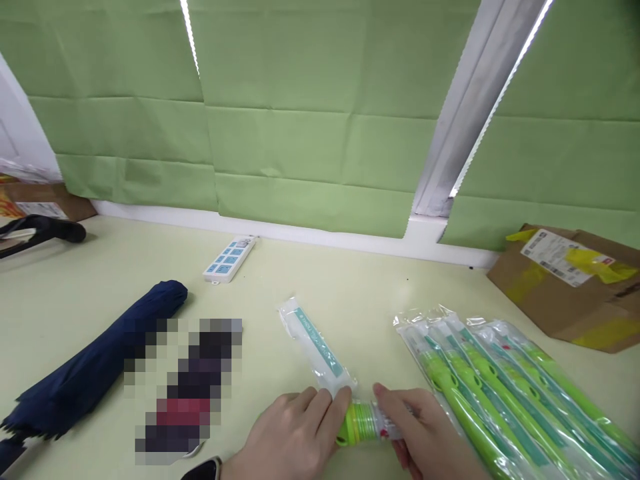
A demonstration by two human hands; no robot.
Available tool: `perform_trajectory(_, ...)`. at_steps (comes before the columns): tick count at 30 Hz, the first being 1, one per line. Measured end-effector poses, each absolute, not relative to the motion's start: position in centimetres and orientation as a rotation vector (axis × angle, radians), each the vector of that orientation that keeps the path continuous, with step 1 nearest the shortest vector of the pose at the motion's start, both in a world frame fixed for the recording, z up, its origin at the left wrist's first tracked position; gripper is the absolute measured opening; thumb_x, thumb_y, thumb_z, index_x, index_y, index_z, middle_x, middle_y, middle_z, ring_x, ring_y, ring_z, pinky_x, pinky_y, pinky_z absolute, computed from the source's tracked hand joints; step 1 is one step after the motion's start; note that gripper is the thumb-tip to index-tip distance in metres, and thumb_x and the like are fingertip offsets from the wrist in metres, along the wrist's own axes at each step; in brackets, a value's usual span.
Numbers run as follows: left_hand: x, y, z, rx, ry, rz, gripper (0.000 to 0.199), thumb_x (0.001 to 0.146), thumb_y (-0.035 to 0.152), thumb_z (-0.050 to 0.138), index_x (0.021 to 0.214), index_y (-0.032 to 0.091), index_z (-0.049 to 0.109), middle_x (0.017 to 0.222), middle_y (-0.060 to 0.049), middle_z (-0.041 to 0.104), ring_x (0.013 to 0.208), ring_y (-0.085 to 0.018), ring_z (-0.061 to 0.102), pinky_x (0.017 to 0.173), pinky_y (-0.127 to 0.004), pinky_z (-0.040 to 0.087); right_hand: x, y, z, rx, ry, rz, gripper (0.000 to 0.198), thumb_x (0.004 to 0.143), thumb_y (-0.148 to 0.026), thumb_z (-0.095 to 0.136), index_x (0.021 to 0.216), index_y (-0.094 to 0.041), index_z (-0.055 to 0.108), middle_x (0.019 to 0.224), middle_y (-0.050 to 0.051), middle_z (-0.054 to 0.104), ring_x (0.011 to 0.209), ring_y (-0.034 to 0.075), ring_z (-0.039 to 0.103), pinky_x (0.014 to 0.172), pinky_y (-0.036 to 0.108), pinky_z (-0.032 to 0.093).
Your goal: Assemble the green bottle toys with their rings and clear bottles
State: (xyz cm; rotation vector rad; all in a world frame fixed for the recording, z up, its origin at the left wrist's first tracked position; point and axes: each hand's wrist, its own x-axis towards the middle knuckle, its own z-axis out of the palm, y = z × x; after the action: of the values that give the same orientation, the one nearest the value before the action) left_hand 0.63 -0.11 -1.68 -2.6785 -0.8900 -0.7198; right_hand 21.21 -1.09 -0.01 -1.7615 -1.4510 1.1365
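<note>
In the lower middle of the head view, my left hand (300,430) is closed around a lime-green ribbed item (364,421), its fingers covering the left part. My right hand (423,423) grips the clear end of the same item, where small red marks show. Just beyond my left fingers lies a clear plastic wrapper (320,350) with a teal printed strip. Right of my right hand, several wrapped lime-green items (465,400) lie side by side in clear sleeves with teal strips. What the item is, I cannot make out.
A cardboard box (565,287) with yellow tape stands at the right. Left are a folded navy umbrella (100,357), a pixelated dark object (195,393) and a white-and-blue box (231,260). A black handle (50,230) and another carton (55,200) lie far left. Green blinds (310,133) hang behind the table.
</note>
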Motion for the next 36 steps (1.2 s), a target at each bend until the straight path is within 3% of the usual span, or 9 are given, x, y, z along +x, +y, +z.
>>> perform_trajectory(5,0.4,0.0,-1.9,-2.719,-0.83,-0.592,0.044,0.107,0.034,0.037,0.131,-0.003,0.042,0.078,-0.009,0.07,0.06,-0.024,0.067,0.042,-0.037,0.047,21.2,-1.2,0.8,-1.697,-1.528,1.037,0.053,0.089,-0.054,0.048,0.05,-0.025,0.027,0.048,-0.005,0.026,0.047,0.014,0.032,0.049,0.032,0.021)
perform_trajectory(12,0.7,-0.3,-1.1,-2.854,-0.938,-0.323,0.056,0.095,0.043,0.064,0.128,0.0,0.049,0.084,-0.01,0.071,0.062,-0.026,0.068,0.043,-0.035,0.046,21.0,-1.4,1.1,-1.689,-1.604,0.934,0.043,0.093,-0.045,0.039,0.06,-0.025,0.02,0.061,-0.004,0.018,0.056,0.015,0.022,0.055,0.034,0.014)
perform_trajectory(22,0.7,-0.3,-0.4,-3.038,-1.066,-0.376,0.049,0.088,0.046,0.07,0.117,0.008,0.058,0.079,-0.011,0.072,0.057,-0.028,0.069,0.044,-0.034,0.047,21.6,-1.1,0.3,-1.643,-1.767,0.775,0.04,0.096,-0.036,0.036,0.061,-0.025,0.018,0.061,-0.004,0.018,0.054,0.014,0.023,0.052,0.033,0.019)
perform_trajectory(28,0.3,0.0,1.0,-3.284,-1.272,-0.256,0.047,0.092,0.049,0.065,0.12,0.011,0.059,0.091,-0.012,0.075,0.073,-0.03,0.073,0.056,-0.033,0.051,22.8,-0.7,-0.6,-1.441,-1.986,0.556,0.042,0.098,-0.032,0.039,0.062,-0.025,0.018,0.055,-0.006,0.02,0.045,0.011,0.027,0.044,0.029,0.021)
perform_trajectory(32,-0.4,0.5,2.2,-3.511,-1.358,-0.415,0.041,0.093,0.057,0.06,0.099,0.017,0.062,0.081,-0.006,0.071,0.067,-0.022,0.067,0.049,-0.026,0.04,23.2,-0.9,-0.2,-1.232,-2.084,0.307,0.043,0.101,-0.025,0.04,0.061,-0.024,0.026,0.051,-0.007,0.029,0.041,0.009,0.035,0.044,0.026,0.025)
perform_trajectory(36,-1.0,1.3,2.0,-3.876,-1.341,-0.531,0.048,0.084,0.061,0.069,0.072,0.02,0.05,0.057,0.005,0.048,0.047,-0.009,0.042,0.038,-0.022,0.027,22.9,-1.4,1.5,-1.042,-2.131,0.1,0.041,0.099,-0.024,0.047,0.059,-0.022,0.039,0.048,-0.007,0.041,0.041,0.008,0.042,0.045,0.024,0.031)
